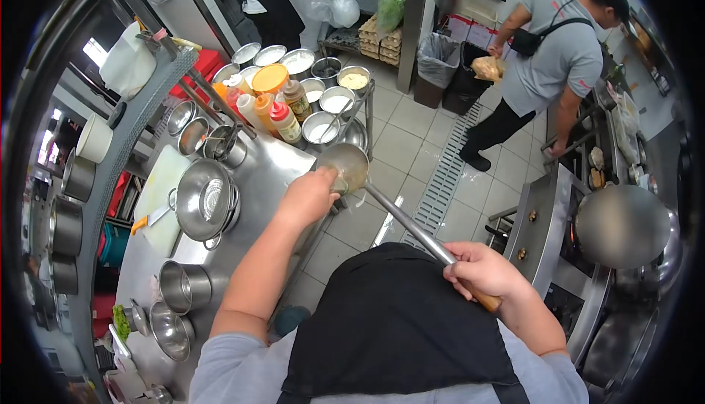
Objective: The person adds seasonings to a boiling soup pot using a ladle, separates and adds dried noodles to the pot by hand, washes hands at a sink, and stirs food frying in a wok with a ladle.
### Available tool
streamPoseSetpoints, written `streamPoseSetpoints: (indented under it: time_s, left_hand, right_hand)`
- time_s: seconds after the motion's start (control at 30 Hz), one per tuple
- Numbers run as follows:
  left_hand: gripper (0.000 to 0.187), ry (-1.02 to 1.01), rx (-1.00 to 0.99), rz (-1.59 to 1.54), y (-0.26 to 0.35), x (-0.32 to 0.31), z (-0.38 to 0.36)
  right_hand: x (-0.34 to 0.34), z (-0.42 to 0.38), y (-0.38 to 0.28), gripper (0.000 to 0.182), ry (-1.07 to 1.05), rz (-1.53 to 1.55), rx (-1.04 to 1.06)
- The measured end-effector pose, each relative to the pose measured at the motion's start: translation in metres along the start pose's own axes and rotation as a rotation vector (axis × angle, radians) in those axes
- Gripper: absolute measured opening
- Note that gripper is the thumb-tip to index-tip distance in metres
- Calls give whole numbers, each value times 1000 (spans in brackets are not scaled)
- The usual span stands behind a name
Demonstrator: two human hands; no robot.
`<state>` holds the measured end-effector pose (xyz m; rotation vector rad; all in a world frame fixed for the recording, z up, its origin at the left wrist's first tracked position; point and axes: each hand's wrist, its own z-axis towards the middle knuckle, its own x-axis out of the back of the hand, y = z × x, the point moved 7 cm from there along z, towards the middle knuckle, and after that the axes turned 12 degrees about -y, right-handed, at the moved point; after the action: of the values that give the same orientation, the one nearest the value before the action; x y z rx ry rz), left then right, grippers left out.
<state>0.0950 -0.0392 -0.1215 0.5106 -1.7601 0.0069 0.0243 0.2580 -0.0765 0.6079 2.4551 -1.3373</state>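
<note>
My right hand (477, 272) is wrapped round the wooden-ended handle of a long metal ladle (407, 220), which slants up and left across my front. The wide bowl of the ladle hangs over the edge of the steel worktable (275, 176). My left hand (312, 195) is closed right at the bowl's rim, with the fingertips partly hidden; I cannot tell what they hold. Just beyond are a bowl of white powder (320, 126) with a spoon in it and a red-capped squeeze bottle (285, 121).
On the worktable stand a colander (203, 198), a steel pot (183, 286) and a cutting board (163, 231) with an orange-handled knife (150, 217). To the right is a stove with a wok (623, 226). A person (554, 52) holding a bag stands ahead; another (264, 0) handles plastic bags.
</note>
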Motion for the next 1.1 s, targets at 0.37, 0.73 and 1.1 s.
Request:
streamPoseSetpoints:
  time_s: [0.37,0.73,1.1]
  left_hand:
    - [41,252,14,-231,-5,7,-4]
    - [44,62,23,-175,9,-14,4]
    - [44,71,-9,-156,29,-7,17]
  right_hand:
    - [6,-2,12,10,114,-14,-72]
    - [15,9,26,7,54,-45,81]
    - [13,-1,32,8,86,-59,78]
